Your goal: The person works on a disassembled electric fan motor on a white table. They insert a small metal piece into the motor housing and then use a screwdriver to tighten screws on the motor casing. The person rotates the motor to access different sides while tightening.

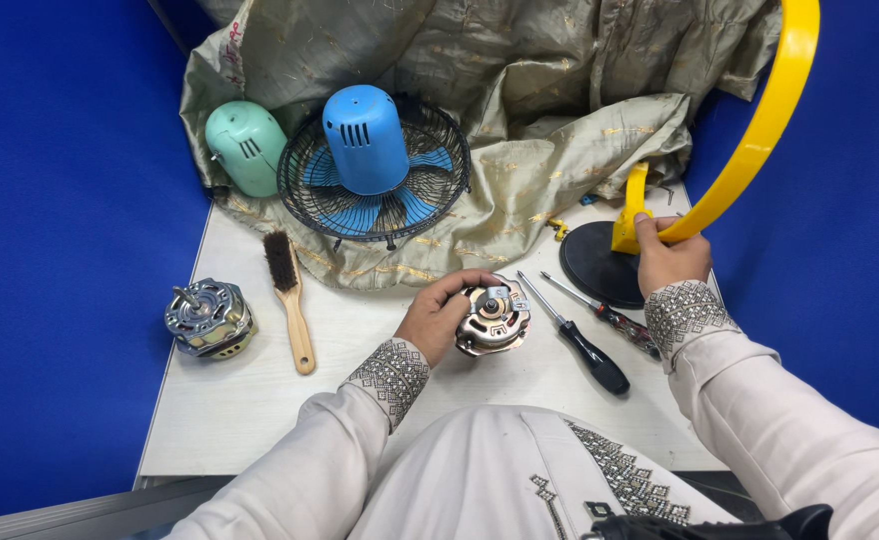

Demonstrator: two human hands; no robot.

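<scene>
My left hand grips a small metal fan motor and holds it just above the white table. My right hand is closed around the lower end of a yellow curved fan stand, where it meets its round black base. Two screwdrivers lie between my hands: a black-handled screwdriver and a dark red-handled screwdriver.
A second metal motor sits at the table's left edge, next to a wooden brush. At the back, on a beige cloth, lie a blue fan with a black wire guard and a mint green motor cover. Blue walls surround the table.
</scene>
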